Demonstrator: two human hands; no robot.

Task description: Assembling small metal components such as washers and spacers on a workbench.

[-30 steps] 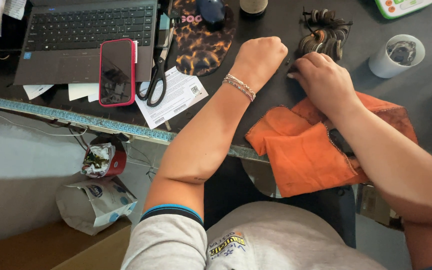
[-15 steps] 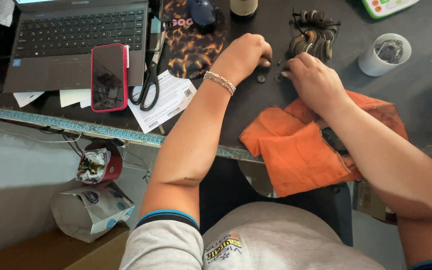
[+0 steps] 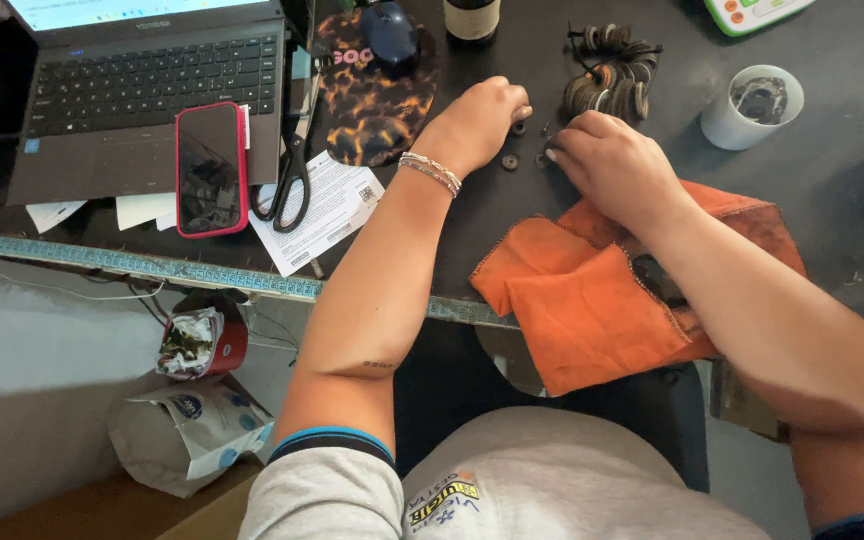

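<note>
1. We count two hands at upper centre of the frame: the left hand (image 3: 477, 122) is curled into a loose fist with something small pinched at its fingertips, too small to make out; the right hand (image 3: 612, 165) is bent over the black table (image 3: 852, 190), fingertips pressed down among small dark rings.
2. We see at least two loose dark washers (image 3: 510, 160) lying between the two hands, near the top middle; other small pieces beside them cannot be counted.
3. One bundle of strung washers (image 3: 612, 75) sits just above the right hand; the number in it cannot be told.
4. One white cup (image 3: 747, 108) at upper right holds dark small parts.
5. One orange cloth (image 3: 592, 300) lies under the right forearm, hanging over the table edge.
6. At upper left we find one laptop (image 3: 142, 90), one phone in a red case (image 3: 210, 168), one pair of scissors (image 3: 292, 175) and one white printed sheet (image 3: 337, 205).
7. One spotted mouse pad (image 3: 377, 100) carries one dark mouse (image 3: 389, 32).
8. At lower left, one pale paper bag (image 3: 187, 435) lies below one red can (image 3: 217, 345) stuffed with a crumpled wrapper.
</note>
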